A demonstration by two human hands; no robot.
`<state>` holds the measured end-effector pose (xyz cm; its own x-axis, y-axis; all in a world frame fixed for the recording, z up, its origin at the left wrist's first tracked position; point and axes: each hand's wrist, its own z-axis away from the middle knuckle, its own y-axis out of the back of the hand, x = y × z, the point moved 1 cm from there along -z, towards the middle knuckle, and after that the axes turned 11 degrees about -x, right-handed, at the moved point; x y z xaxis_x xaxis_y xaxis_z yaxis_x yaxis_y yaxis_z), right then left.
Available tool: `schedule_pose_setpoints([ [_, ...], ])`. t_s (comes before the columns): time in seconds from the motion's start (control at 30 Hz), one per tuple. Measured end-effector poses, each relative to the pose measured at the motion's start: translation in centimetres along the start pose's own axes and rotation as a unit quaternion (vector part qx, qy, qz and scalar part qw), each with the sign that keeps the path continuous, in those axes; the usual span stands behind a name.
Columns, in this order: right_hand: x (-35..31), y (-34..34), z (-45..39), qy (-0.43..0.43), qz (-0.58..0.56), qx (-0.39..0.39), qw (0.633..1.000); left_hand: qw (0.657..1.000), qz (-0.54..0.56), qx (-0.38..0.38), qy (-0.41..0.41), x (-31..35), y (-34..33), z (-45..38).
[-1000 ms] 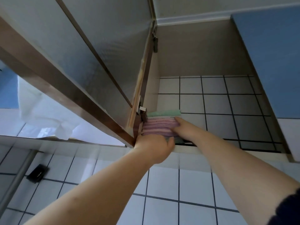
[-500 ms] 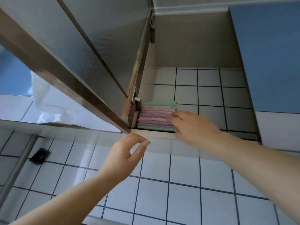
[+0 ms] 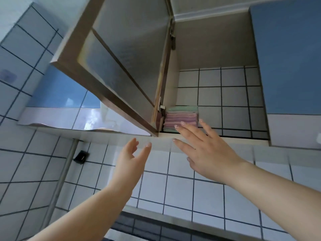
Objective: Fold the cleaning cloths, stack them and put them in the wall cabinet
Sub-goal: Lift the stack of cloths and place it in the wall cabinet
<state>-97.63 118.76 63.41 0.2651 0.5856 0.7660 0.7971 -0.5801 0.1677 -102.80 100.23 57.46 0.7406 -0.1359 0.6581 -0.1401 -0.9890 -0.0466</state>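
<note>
Head view: the stack of folded cloths [image 3: 181, 119] rests at centre frame in the wall cabinet [image 3: 211, 49], just above the right hand [image 3: 206, 150], whose grip is wide and empty, while the left hand [image 3: 132, 159], equally empty, hangs lower left, nearer the open door [image 3: 125, 54].

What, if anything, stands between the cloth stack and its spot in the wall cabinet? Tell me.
Nothing visible does. The stack of cloths already sits inside the wall cabinet, in its left corner beside the open door. The left hand and right hand are open and hold nothing.
</note>
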Motion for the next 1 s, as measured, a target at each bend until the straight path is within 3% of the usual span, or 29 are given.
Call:
schedule_pose_setpoints([
  [0.07,-0.8,1.7,0.0,0.011,0.002,0.023,1.000,0.999,0.021,0.032,0.008,0.8,0.8,0.6],
  [0.2,-2.4,5.4,-0.9,0.037,0.023,0.059,0.997,0.992,0.008,0.109,-0.066,3.5,3.1,0.5],
  [0.3,-3.2,7.6,-1.9,0.050,0.056,0.068,0.995,0.982,-0.025,0.122,-0.140,5.3,4.0,0.0],
  [0.6,-4.9,9.8,-4.1,0.086,0.116,0.099,0.985,0.969,-0.082,0.067,-0.221,5.4,5.3,-0.5],
  [1.0,-2.2,9.4,1.4,0.048,0.100,0.020,0.994,0.928,-0.153,-0.088,-0.327,5.2,0.2,-2.0],
])
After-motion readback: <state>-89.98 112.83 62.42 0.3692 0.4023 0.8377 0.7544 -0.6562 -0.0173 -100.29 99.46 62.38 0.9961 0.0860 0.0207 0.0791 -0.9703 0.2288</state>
